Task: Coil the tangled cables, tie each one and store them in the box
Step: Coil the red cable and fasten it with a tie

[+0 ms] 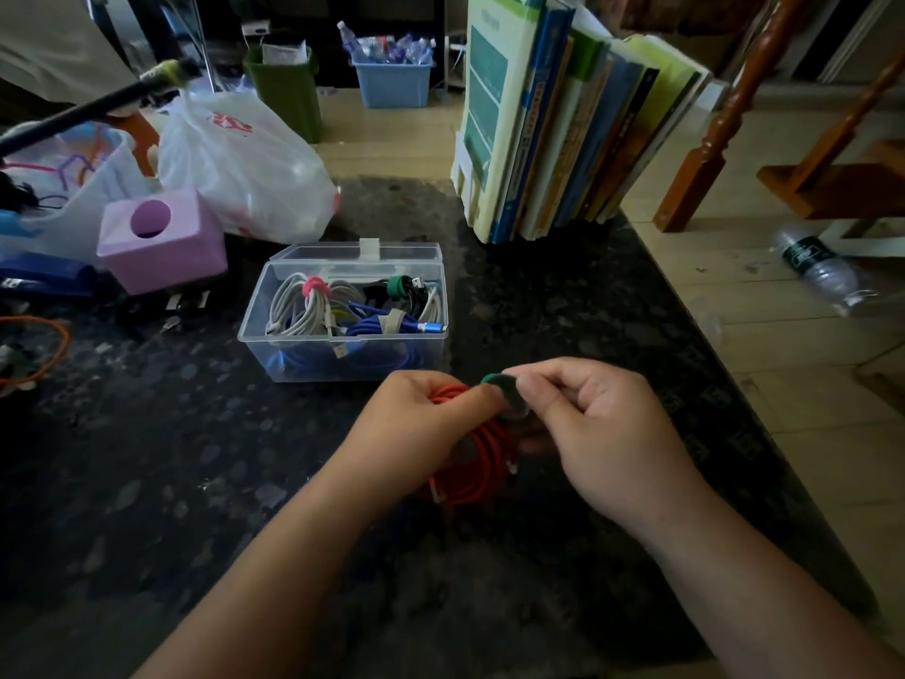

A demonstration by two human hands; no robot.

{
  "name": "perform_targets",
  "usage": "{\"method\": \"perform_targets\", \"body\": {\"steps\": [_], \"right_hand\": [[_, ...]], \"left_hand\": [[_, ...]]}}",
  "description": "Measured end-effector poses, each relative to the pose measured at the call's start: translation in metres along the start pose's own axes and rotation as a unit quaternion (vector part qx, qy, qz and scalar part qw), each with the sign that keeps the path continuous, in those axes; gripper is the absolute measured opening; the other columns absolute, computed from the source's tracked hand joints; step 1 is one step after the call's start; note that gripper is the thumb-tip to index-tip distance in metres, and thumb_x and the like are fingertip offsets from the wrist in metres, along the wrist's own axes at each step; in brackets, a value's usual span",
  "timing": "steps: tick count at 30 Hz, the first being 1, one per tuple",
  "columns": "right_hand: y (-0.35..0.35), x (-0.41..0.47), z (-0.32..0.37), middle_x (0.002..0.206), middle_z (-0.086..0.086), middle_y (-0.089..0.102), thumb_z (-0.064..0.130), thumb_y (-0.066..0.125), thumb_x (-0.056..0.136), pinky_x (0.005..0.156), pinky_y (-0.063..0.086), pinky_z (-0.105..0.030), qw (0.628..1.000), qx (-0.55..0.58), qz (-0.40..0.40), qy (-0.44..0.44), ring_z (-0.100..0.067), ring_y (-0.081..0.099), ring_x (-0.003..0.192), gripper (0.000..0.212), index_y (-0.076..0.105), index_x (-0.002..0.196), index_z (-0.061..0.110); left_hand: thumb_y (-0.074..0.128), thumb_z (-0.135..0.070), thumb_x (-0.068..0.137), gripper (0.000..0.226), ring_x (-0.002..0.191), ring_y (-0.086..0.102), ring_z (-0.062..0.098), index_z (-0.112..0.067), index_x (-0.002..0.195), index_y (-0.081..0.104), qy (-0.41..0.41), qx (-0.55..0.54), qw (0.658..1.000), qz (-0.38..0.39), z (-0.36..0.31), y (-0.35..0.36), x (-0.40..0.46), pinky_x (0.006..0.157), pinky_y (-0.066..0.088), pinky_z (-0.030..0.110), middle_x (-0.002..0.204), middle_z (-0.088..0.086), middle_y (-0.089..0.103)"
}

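1. The dark stone countertop (147, 458) is showing a speckled, faintly glossy polish.
2. The clear plastic box (313, 357) is looking smooth and see-through.
3. The red cable (482, 475) is wearing a matt rubbery jacket; the green tie (507, 392) around it is looking like soft matt fabric.
4. The white plastic bag (245, 159) is lying thin, crinkled and shiny.
5. The lilac holder (164, 237) is appearing as smooth matt plastic.
6. The baluster (720, 110) is gleaming as varnished wood.

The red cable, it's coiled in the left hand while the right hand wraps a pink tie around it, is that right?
Not quite. The head view shows the tie is green, not pink. The rest holds: the red cable is coiled in the left hand while the right hand wraps the tie around it.
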State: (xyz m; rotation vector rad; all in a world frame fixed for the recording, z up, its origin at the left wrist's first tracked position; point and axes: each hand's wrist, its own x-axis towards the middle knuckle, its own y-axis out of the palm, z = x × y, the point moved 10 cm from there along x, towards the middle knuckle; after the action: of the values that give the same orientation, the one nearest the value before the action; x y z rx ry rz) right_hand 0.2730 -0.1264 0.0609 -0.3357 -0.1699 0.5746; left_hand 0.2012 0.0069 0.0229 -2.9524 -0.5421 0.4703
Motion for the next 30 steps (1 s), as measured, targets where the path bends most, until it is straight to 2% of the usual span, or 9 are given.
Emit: {"method": "perform_targets", "body": {"steps": [5,10,13,17,20,22,24,27,30], "right_hand": [[0.005,-0.001,0.014,0.087,0.016,0.074,0.016,0.059,0.098,0.073,0.058,-0.022,0.989,-0.094,0.102,-0.047,-0.004,0.071,0.081,0.026,0.075,0.101,0.036],[-0.002,0.002,0.019,0.084,0.012,0.073,0.018,0.069,0.091,0.070,0.056,-0.020,0.990,-0.078,0.106,-0.059,-0.006,0.069,0.078,0.020,0.075,0.093,0.037],[0.003,0.002,0.009,0.088,0.003,0.075,0.027,0.075,0.083,0.076,0.054,-0.023,0.988,0.113,0.101,0.012,-0.009,0.070,0.084,0.004,0.077,0.086,0.028],[0.043,-0.015,0.000,0.095,-0.012,0.073,0.028,0.064,0.086,0.075,0.058,-0.031,0.870,0.444,0.158,0.148,-0.022,0.071,0.088,0.023,0.074,0.093,0.009],[0.032,-0.007,-0.010,0.071,-0.006,0.064,0.018,0.058,0.088,0.070,0.059,-0.033,0.832,0.524,0.059,0.174,-0.021,0.068,0.073,0.012,0.060,0.083,0.007],[0.010,-0.001,-0.011,0.063,-0.001,0.059,0.014,0.063,0.086,0.062,0.056,-0.028,0.877,0.463,-0.012,0.127,-0.014,0.060,0.060,0.008,0.057,0.081,0.014],[-0.022,-0.001,0.006,0.065,0.005,0.063,0.013,0.071,0.087,0.057,0.051,-0.019,0.973,0.213,-0.085,-0.020,-0.007,0.059,0.055,0.016,0.060,0.078,0.021],[-0.012,-0.020,0.050,0.074,0.008,0.064,0.015,0.075,0.084,0.067,0.048,-0.014,0.956,-0.080,-0.074,-0.273,-0.004,0.063,0.070,0.008,0.068,0.082,0.013],[0.008,-0.025,0.054,0.077,0.007,0.062,0.014,0.078,0.081,0.066,0.048,-0.017,0.950,-0.048,0.012,-0.307,-0.002,0.062,0.071,0.010,0.073,0.083,0.006]], "left_hand": [[0.074,-0.059,0.056,0.046,0.046,0.043,0.012,-0.015,0.062,0.066,-0.002,0.061,0.997,0.046,0.000,-0.006,-0.002,0.046,0.037,0.023,0.052,-0.001,0.047],[0.070,-0.044,0.064,0.043,0.043,0.042,0.011,-0.002,0.064,0.061,0.000,0.069,0.995,0.075,0.002,-0.002,-0.003,0.046,0.036,0.023,0.052,0.001,0.045],[0.071,-0.037,0.067,0.034,0.043,0.041,0.008,-0.005,0.062,0.062,0.024,0.043,0.992,0.114,-0.004,0.012,-0.008,0.044,0.036,0.018,0.048,-0.004,0.044],[0.075,-0.044,0.063,0.056,0.059,0.051,0.021,0.008,0.079,0.063,0.042,-0.005,0.988,0.147,-0.007,0.026,-0.011,0.059,0.045,0.029,0.066,0.019,0.056],[0.075,-0.042,0.071,0.034,0.046,0.048,0.013,-0.010,0.065,0.066,0.027,-0.040,0.992,0.118,-0.007,0.020,-0.009,0.048,0.043,0.021,0.053,0.004,0.051],[0.074,-0.050,0.072,0.036,0.043,0.043,0.012,-0.022,0.055,0.059,-0.004,-0.069,0.992,0.101,0.001,0.017,-0.006,0.045,0.041,0.021,0.050,-0.001,0.047],[0.075,-0.056,0.071,0.043,0.044,0.037,0.015,-0.024,0.055,0.051,-0.051,-0.122,0.987,0.094,0.009,0.018,-0.005,0.046,0.037,0.024,0.050,0.001,0.040],[0.071,-0.059,0.075,0.053,0.045,0.029,0.014,-0.024,0.046,0.046,-0.115,-0.183,0.971,0.098,0.017,0.025,-0.008,0.044,0.031,0.023,0.050,-0.002,0.030],[0.061,-0.073,0.072,0.059,0.043,0.036,0.014,-0.023,0.047,0.044,-0.150,-0.133,0.976,0.082,0.025,0.024,-0.008,0.047,0.037,0.024,0.048,0.000,0.036]]}}
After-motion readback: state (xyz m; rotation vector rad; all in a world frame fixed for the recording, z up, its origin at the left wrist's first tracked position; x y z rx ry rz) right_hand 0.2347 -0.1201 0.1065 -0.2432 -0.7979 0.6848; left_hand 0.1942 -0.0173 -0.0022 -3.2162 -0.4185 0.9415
